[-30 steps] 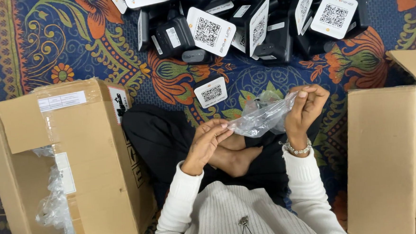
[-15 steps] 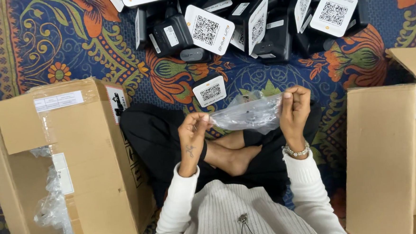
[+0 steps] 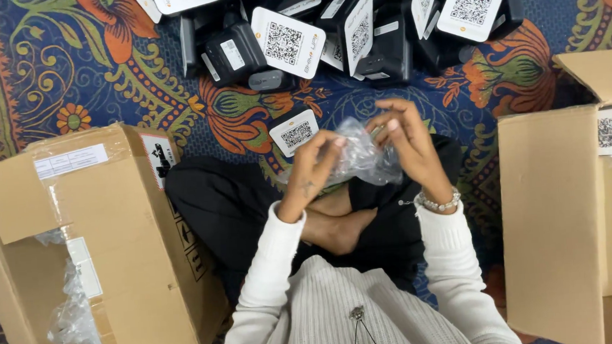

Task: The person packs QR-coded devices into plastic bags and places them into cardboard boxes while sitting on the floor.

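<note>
Seated cross-legged, bare foot tucked under dark trousers. Both arms in white ribbed sleeves, bent at the elbows and raised in front of the chest. Left hand curled, fingertips pinched together in a closed grip, small mark visible on its back. Right hand slightly higher, palm turned inward, fingers loosely spread and bent, beaded bracelet at the wrist. Hands close together, nearly meeting.

Obstacles: tall brown cardboard box close at left; second brown cardboard box close at right; heap of black devices with white square cards ahead. Free room: strip of patterned blue-and-orange floor cloth between heap and knees; one white card lies there.
</note>
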